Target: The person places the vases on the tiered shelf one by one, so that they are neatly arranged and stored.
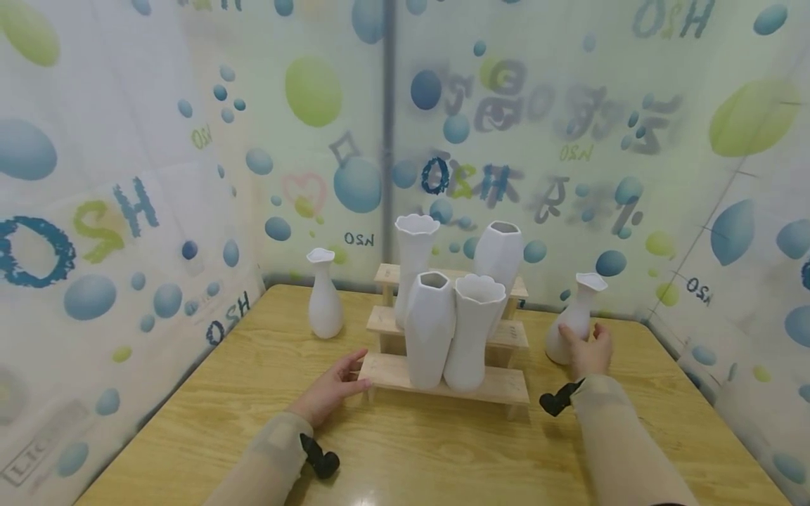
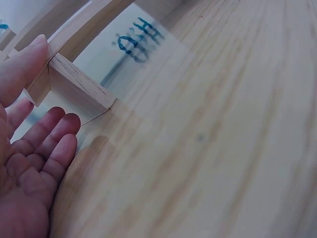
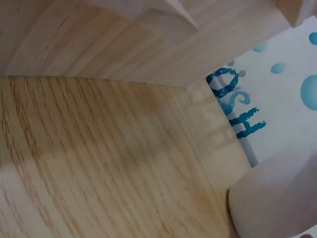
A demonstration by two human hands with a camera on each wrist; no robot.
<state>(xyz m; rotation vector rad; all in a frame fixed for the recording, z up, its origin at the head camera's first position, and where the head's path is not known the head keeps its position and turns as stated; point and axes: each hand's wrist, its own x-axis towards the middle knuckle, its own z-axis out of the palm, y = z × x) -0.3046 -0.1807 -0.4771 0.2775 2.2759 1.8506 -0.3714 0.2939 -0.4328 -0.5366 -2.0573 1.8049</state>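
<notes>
A three-step wooden stand point(image 1: 392, 376) holds several tall white vases. At the left end of its lowest step is my left hand point(image 1: 329, 390). In the left wrist view its thumb point(image 2: 29, 64) lies on the plank end with the index finger below, pinching the board, while the other fingers curl loosely beside the stand's leg point(image 2: 81, 89). My right hand point(image 1: 591, 351) grips the lower body of a narrow-necked white vase point(image 1: 577, 309), which leans rightward in the head view. The right wrist view shows part of that vase point(image 3: 277, 198), with most of the hand out of frame.
Another narrow-necked white vase point(image 1: 325, 306) stands left of the stand. On the front step are a faceted vase point(image 1: 430, 334) and a scalloped-rim vase point(image 1: 470, 344), close together. Two more, a scalloped vase point(image 1: 414, 260) and a faceted vase point(image 1: 498, 253), rise behind. Patterned curtains point(image 1: 310, 176) surround the wooden table point(image 1: 430, 464).
</notes>
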